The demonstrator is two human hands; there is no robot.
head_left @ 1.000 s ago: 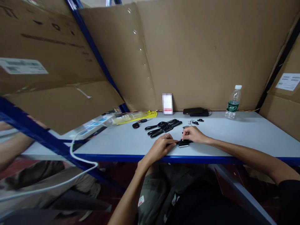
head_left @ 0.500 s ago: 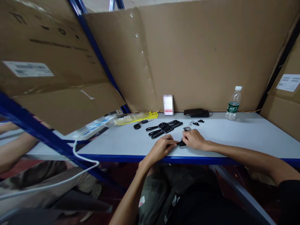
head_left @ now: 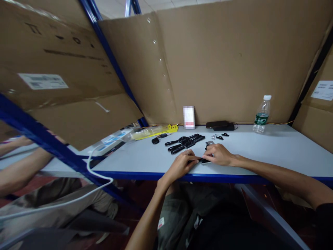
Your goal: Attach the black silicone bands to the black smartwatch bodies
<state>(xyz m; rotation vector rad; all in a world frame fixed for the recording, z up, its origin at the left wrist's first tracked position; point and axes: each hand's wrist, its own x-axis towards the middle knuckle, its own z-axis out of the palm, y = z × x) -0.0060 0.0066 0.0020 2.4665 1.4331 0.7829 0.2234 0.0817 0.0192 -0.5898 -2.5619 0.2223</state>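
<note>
Pinching a small flat black part (head_left: 203,160) on the table (head_left: 260,152), left hand (head_left: 182,164) and right hand (head_left: 220,155) grasp it.

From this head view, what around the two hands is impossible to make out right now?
- Small black part: mostly covered by the left hand and right hand; its shape and each grip on it are unclear.
- Tiny metal and black bits: too small to identify.
- White card: face blurred out.
- Bottle label: too small to read.
- Forearm at left: cut off by the edge.
</note>
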